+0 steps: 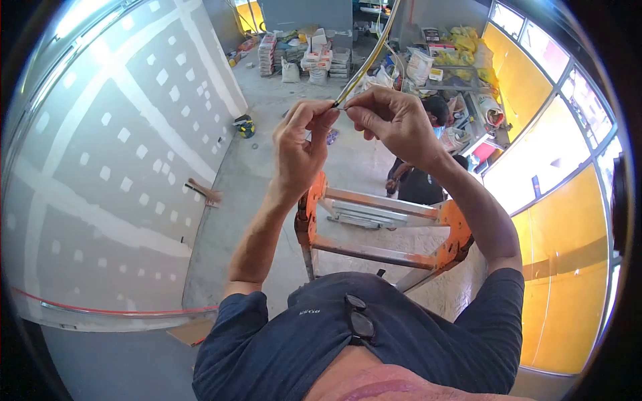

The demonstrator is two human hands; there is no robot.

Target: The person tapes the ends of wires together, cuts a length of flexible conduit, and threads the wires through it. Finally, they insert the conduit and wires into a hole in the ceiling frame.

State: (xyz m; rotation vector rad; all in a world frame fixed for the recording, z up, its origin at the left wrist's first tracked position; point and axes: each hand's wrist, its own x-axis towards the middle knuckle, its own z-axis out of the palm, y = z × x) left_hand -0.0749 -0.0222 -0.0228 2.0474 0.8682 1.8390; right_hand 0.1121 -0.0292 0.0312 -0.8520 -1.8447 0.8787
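Observation:
A yellowish electrical cable [366,65] hangs from above, and its dark end reaches down between my raised hands. My left hand [299,144] is closed, with thumb and fingertips pinching the cable close to that end. Thumb and index finger of my right hand [394,123] pinch a thin wire [342,108] that comes out of the cable end. The fingertips of both hands are almost touching. Below them stands a stepladder [381,254] with orange joints and metal rungs, right in front of my body.
Two people, one in a dark shirt [421,186], are on the floor beyond the ladder. Stacked bags [316,57] lie at the back, and yellow bags [465,47] with other materials at back right. A patched plasterboard wall [107,174] rises on the left, orange-covered windows [565,267] on the right.

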